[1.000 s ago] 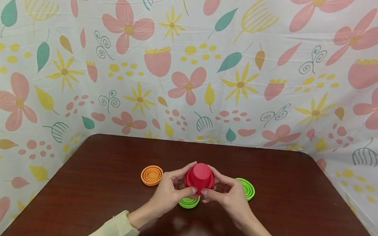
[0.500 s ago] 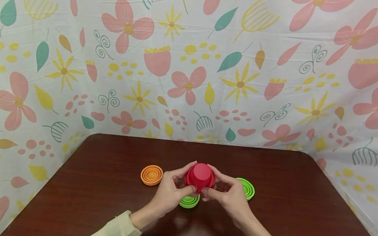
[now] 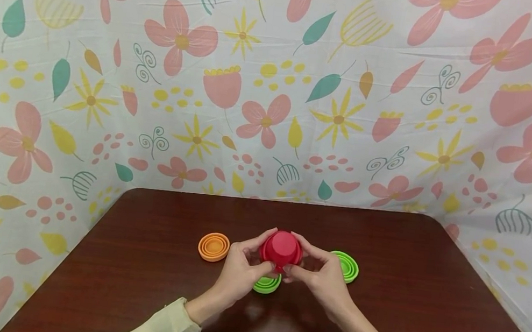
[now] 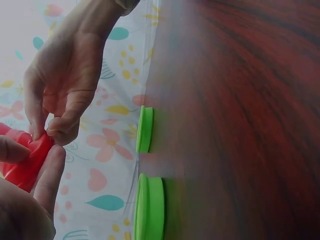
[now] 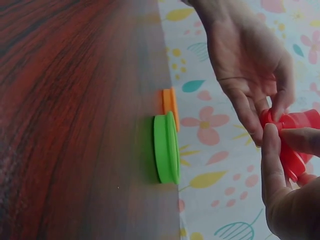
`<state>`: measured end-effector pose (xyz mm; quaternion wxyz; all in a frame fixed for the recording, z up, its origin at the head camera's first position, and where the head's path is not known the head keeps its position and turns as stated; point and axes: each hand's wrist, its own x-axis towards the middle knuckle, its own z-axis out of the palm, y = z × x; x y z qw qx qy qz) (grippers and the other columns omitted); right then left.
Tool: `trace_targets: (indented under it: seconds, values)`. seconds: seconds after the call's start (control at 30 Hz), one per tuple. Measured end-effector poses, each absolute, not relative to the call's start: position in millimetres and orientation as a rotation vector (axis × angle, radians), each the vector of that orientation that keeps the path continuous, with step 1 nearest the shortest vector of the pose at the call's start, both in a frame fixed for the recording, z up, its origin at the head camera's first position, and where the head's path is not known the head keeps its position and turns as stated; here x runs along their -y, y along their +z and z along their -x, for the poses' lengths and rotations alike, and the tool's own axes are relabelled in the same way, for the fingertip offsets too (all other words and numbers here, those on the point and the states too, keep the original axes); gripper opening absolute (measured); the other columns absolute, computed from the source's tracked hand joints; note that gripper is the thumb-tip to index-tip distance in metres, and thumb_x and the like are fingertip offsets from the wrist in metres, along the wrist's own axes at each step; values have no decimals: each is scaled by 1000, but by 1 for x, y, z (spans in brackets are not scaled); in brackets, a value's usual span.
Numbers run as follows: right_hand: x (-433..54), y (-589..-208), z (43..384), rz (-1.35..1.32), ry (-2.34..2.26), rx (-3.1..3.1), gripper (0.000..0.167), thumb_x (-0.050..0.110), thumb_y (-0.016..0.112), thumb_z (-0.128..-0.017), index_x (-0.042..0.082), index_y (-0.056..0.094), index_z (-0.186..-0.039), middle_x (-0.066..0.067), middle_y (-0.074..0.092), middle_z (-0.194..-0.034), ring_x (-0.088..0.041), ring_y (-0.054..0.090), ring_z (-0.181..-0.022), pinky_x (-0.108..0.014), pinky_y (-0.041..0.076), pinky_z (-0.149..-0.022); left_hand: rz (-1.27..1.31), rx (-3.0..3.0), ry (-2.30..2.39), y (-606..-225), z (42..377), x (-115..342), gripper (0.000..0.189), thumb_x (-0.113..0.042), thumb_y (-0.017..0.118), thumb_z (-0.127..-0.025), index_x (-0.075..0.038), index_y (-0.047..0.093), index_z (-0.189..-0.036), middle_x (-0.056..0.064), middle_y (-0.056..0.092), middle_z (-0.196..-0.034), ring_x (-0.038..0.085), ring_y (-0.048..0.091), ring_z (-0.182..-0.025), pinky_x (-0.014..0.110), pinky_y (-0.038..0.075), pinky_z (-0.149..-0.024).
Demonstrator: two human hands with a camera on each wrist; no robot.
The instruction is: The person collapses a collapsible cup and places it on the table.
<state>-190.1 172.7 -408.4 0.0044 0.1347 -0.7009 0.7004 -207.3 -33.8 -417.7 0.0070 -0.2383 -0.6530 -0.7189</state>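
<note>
A red collapsible silicone cup [image 3: 283, 244] is held up over the table, its narrow round base facing up toward the head camera and its sides stepped. My left hand [image 3: 240, 260] grips it from the left, thumb on the near side and fingers on the far side. My right hand [image 3: 326, 276] mirrors that grip from the right. Both thumbs press close together at the cup's near edge, where the right wrist view shows the red wall [image 5: 291, 157] bent. Partly covered by the cup and hands lies a flattened green cup [image 3: 266, 284] on the table.
Left of the hands sits a flattened orange cup [image 3: 213, 247], its rings facing up. Another flattened green cup [image 3: 347, 266] lies beyond my right hand, partly hidden by it. The dark wooden table [image 3: 146, 283] meets a flowered cloth [image 3: 275, 80] at its back.
The thumbs have shifted slightly on the cup's near side, and less red shows below them. Hands and cup otherwise stay in the same place; the cups on the table have not moved.
</note>
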Motion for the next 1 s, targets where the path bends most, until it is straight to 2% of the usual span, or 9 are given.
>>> trace_targets:
  seconds: [0.2, 0.43, 0.67, 0.77, 0.9, 1.0]
  values:
    - [-175, -410, 191, -460, 2185, 2199, 68, -2, 81, -88, 9, 58, -152, -21, 70, -113, -36, 70, -89, -48, 65, -77, 759, 2042, -2265, -418, 207, 34, 66, 13, 71, -89, -12, 62, -149, 11, 68, -137, 27, 73, -102, 46, 65, -75]
    - [-182, -409, 192, -605, 2230, 2183, 69, -2, 79, -91, 7, 54, -154, -23, 70, -123, -37, 73, -97, -48, 65, -78, 938, 2021, -2287, -417, 210, 41, 67, 11, 73, -92, -9, 56, -153, 16, 64, -142, 28, 72, -109, 45, 64, -80]
    - [-188, -408, 193, -679, 2233, 2180, 72, -4, 79, -90, 3, 50, -156, -24, 69, -119, -42, 72, -95, -50, 65, -77, 1086, 2021, -2310, -419, 213, 48, 74, 10, 73, -94, -11, 47, -159, 21, 62, -143, 31, 76, -100, 45, 63, -85]
    - [-189, -408, 193, -701, 2246, 2163, 73, -5, 79, -90, 2, 49, -156, -23, 70, -118, -38, 73, -95, -50, 64, -78, 1087, 2024, -2333, -419, 213, 49, 74, 7, 73, -95, -13, 46, -161, 19, 61, -145, 31, 77, -99, 46, 63, -85]
    - [-189, -407, 193, -705, 2259, 2143, 74, -6, 78, -90, 2, 48, -157, -23, 70, -113, -38, 73, -93, -51, 64, -77, 1029, 1987, -2386, -419, 213, 51, 69, 4, 73, -97, -14, 49, -159, 19, 64, -141, 31, 76, -99, 50, 63, -81]
    - [-190, -407, 193, -704, 2259, 2138, 74, -6, 79, -90, 1, 47, -157, -23, 69, -111, -41, 72, -92, -51, 64, -77, 988, 1960, -2386, -418, 213, 53, 60, 3, 73, -97, -9, 55, -153, 20, 67, -134, 39, 76, -98, 50, 64, -78]
